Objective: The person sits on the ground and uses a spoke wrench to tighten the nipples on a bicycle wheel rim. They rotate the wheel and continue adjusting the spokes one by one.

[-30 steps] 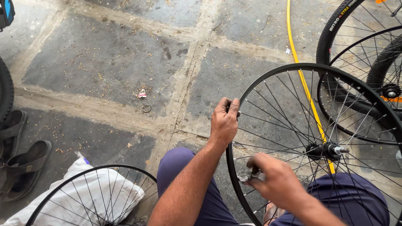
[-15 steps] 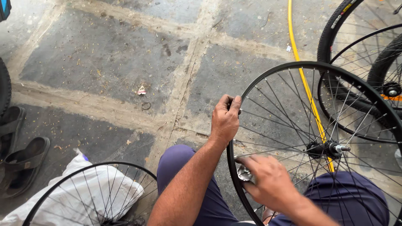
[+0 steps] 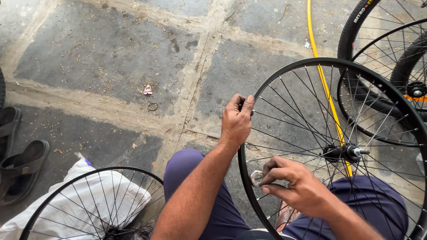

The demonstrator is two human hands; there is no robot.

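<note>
A white sack (image 3: 66,200) lies at lower left, contents not visible; a second spoked rim (image 3: 95,202) rests over it. The right hand (image 3: 296,186) is closed narrow, fingers pinching a small round metal tool (image 3: 256,178) against the black rim of the spoked wheel (image 3: 262,102), which stands upright between the person's knees, hub (image 3: 344,152) at centre. The left hand (image 3: 236,120) is clamped around the rim's upper-left edge. Dark sandals (image 3: 20,169) sit at far left. Beyond, a yellow hose (image 3: 318,66) crosses the stone floor (image 3: 89,53), beside more bicycle wheels (image 3: 391,66).
</note>
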